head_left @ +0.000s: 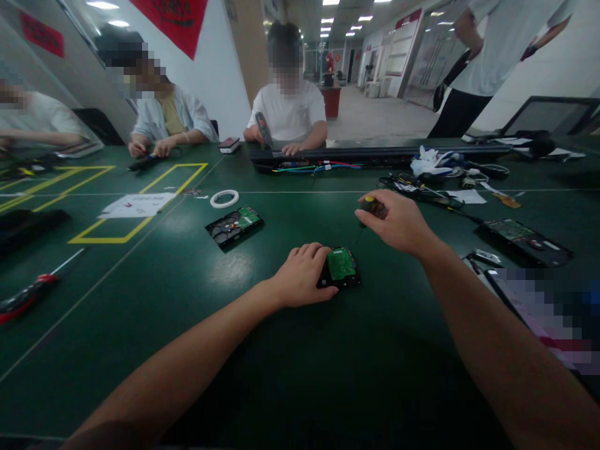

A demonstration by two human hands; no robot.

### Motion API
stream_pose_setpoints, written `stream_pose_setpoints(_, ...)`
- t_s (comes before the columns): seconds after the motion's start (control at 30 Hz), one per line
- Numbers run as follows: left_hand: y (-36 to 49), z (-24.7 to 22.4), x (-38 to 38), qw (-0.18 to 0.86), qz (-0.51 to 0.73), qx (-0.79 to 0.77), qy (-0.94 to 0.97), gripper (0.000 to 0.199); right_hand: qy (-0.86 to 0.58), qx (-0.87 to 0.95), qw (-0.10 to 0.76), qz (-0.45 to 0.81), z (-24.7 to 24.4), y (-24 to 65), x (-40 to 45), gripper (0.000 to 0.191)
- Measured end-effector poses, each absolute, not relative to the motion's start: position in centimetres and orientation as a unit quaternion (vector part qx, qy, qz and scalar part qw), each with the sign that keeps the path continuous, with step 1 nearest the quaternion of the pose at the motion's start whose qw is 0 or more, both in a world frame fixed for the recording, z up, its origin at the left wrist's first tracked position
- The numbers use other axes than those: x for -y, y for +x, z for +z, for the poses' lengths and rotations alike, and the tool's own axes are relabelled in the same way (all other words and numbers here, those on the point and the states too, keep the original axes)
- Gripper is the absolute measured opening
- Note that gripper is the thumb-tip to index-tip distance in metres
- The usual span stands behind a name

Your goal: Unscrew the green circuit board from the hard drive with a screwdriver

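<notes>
A hard drive [341,265] lies on the green table, its green circuit board facing up. My left hand [304,275] grips the drive's left side, thumb along the near edge and fingers over the far edge. In my right hand [398,219] is a screwdriver [368,205] with a yellow-ended handle, pinched between thumb and fingers. Its thin shaft points down, with the tip just above and right of the drive's far corner; whether it touches anything I cannot tell. Farther left rests a second hard drive [234,226].
Behind that drive lies a white tape roll [224,199]. Another screwdriver [37,289] is at far left. On the right are another drive [525,240], cables and white gloves [434,162]. A long black housing with wires [319,159] crosses the back, where other people sit.
</notes>
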State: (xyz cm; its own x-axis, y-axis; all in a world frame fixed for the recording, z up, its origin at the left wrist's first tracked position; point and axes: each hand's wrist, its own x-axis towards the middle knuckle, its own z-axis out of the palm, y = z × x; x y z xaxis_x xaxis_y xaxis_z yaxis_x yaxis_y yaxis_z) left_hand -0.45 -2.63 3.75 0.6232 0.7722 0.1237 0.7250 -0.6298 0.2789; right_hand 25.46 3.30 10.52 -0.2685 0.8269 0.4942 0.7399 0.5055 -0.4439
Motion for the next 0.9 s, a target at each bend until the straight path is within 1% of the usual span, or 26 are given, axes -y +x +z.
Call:
stream_pose_setpoints(0.07,-0.8,4.6,2.8,0.108,0.094,-0.408,0.901,0.076,-0.498,0.785,0.359,0.084,11.0,25.1,-2.7,0.027)
stream_pose_setpoints(0.17,-1.4,5.6,3.0,0.112,0.054,-0.397,0.909,0.079,-0.499,0.780,0.362,0.107,11.5,24.5,-2.0,0.021)
stream_pose_setpoints(0.23,-1.7,5.8,3.0,0.122,0.044,-0.401,0.907,0.088,-0.498,0.779,0.362,0.118,11.8,24.1,-1.6,0.019)
stream_pose_setpoints(0.3,-1.6,5.6,2.6,0.144,0.066,-0.415,0.896,0.102,-0.498,0.780,0.359,0.123,12.0,23.8,-1.3,0.017)
stream_pose_setpoints(0.33,-1.4,5.4,2.3,0.159,0.089,-0.433,0.883,0.098,-0.498,0.780,0.358,0.121,12.1,23.8,-1.1,0.016)
stream_pose_setpoints(0.43,-0.3,4.1,1.0,0.186,0.182,-0.470,0.843,0.055,-0.496,0.784,0.357,0.108,12.2,23.6,-1.0,0.015)
stream_pose_setpoints(0.47,0.1,3.7,0.6,0.181,0.205,-0.457,0.846,0.045,-0.494,0.786,0.356,0.105,12.2,23.6,-0.9,0.014)
stream_pose_setpoints(0.53,0.7,2.8,0.0,0.185,0.231,-0.423,0.856,0.034,-0.488,0.792,0.352,0.106,12.2,23.4,-0.9,0.014)
stream_pose_setpoints(0.6,1.1,2.2,-0.2,0.189,0.249,-0.401,0.861,0.031,-0.481,0.798,0.345,0.111,12.1,23.3,-0.8,0.014)
stream_pose_setpoints(0.7,1.2,1.7,0.0,0.195,0.266,-0.386,0.862,0.032,-0.478,0.802,0.341,0.110,11.9,23.1,-0.8,0.014)
stream_pose_setpoints(0.9,0.9,1.3,0.1,0.187,0.253,-0.380,0.870,0.035,-0.479,0.805,0.332,0.108,11.5,23.0,-1.1,0.015)
